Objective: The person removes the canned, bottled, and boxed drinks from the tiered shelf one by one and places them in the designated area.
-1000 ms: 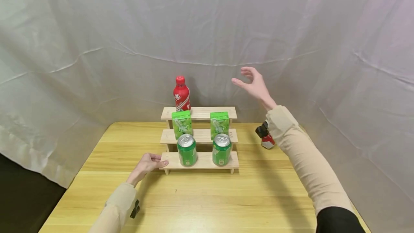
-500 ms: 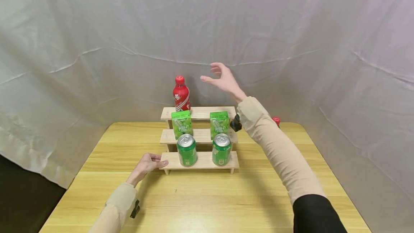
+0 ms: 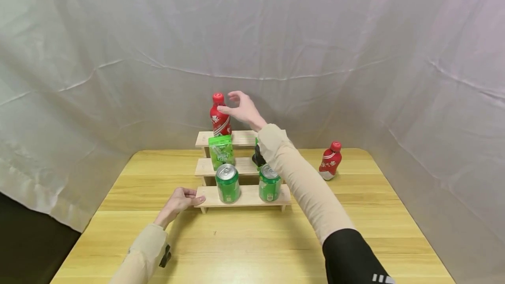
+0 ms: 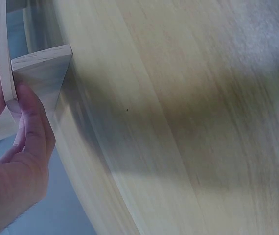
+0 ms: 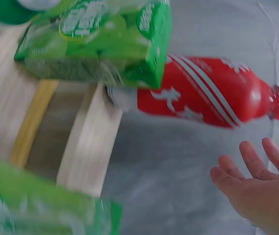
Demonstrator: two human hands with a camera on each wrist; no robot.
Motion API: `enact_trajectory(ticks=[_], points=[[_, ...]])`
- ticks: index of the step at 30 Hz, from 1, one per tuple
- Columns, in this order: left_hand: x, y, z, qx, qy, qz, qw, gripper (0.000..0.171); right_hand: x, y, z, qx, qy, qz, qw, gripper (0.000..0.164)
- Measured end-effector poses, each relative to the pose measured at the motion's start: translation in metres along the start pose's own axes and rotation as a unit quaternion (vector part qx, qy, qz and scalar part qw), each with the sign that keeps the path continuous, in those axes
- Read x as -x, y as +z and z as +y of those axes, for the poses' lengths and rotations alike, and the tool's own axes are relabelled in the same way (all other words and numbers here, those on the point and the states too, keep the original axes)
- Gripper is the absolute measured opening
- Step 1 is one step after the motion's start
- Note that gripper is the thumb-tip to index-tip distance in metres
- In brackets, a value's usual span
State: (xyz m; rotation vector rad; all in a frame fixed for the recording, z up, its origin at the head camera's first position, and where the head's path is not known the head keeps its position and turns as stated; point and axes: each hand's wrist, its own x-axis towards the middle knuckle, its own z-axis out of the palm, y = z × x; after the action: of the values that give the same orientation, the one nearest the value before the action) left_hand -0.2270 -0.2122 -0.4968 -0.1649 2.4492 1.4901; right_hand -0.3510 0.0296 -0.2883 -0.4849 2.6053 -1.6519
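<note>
My right hand (image 3: 245, 111), half-spread and empty, hung by a red bottle (image 3: 219, 122), upright, cap (image 3: 218, 96) up, on the top shelf (image 3: 243, 138); my left hand (image 3: 179, 202) pinched the bottom shelf (image 3: 249, 194). Two cans (image 3: 228, 185) and two cartons (image 3: 221, 152) stood below; a second bottle (image 3: 330, 161) was on the counter (image 3: 232, 249).

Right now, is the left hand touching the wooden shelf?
Touching: the left wrist view shows the left hand pinching the wooden shelf between thumb and fingers.

Creased pale grey fabric (image 3: 252, 25) hangs behind and beside a yellowish wooden table (image 3: 236, 244).
</note>
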Motion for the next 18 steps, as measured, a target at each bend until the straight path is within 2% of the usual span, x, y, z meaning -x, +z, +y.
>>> enact_trajectory(ticks=[4,9,18], points=[[0.001,0.001,0.0,0.004,-0.002,0.0,1.0,0.053,-0.003,0.013,0.001,-0.004,0.001,-0.004,1.0,0.064],[0.001,0.002,0.001,0.005,-0.004,0.0,1.0,0.054,-0.006,0.024,0.003,0.016,-0.007,0.006,1.0,0.061],[0.0,0.002,0.002,0.005,-0.003,0.001,1.0,0.051,-0.004,0.031,0.005,0.048,-0.012,0.018,0.999,0.056]])
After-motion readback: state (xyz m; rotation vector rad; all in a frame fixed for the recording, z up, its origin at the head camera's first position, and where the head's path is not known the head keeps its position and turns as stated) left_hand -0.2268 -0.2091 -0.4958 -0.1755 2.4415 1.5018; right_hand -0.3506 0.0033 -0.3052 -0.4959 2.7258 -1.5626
